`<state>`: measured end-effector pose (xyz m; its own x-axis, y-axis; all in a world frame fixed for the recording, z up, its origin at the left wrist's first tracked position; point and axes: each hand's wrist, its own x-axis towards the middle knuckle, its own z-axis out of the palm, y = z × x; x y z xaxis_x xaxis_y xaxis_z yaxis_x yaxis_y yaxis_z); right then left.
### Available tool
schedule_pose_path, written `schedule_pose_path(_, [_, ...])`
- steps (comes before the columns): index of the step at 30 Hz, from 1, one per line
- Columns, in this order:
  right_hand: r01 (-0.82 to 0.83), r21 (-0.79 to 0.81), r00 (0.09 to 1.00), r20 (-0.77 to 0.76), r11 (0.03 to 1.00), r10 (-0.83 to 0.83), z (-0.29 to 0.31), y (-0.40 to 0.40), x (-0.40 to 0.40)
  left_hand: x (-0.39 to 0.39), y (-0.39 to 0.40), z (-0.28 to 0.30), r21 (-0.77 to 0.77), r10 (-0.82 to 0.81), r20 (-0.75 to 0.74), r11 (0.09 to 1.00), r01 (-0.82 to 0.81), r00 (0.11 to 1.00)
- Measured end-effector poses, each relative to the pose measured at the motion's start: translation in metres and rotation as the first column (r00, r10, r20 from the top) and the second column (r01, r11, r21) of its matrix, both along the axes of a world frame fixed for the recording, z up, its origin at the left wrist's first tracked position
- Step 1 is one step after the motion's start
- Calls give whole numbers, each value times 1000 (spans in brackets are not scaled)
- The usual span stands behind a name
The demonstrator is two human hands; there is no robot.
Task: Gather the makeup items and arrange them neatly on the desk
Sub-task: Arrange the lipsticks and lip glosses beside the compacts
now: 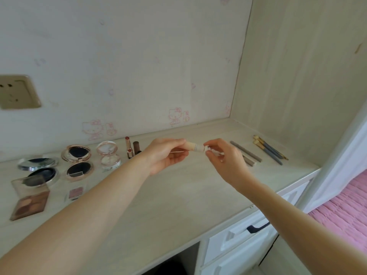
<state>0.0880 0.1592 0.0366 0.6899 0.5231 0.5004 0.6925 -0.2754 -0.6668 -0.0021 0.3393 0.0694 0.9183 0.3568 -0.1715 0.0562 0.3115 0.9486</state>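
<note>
Above the middle of the pale desk, my left hand grips a small beige makeup tube held level. My right hand pinches the white cap at the tube's right end. Open compacts, a round mirror compact, a pink powder compact and an eyeshadow palette lie at the left. Two lipsticks stand behind my left wrist. Grey pencils and makeup brushes lie at the right.
A wall with cartoon stickers and a power socket backs the desk. A side panel closes off the right. White drawers with a black handle sit below the desk's front edge. A pink bedspread lies at the far right.
</note>
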Motion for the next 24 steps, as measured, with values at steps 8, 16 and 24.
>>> schedule_pose_path(8, [-250,45,958,-133,967,254,13,37,-60,-87,40,-10,-10,25,53,1000,-24,998])
schedule_pose_path(16, [-414,49,869,-276,909,411,17,85,-110,-165,67,-21,59,95,-1,994,-95,995])
schedule_pose_path(24, [-585,106,732,-358,804,580,11,122,-150,-215,81,-34,6,253,-46,967,-253,966])
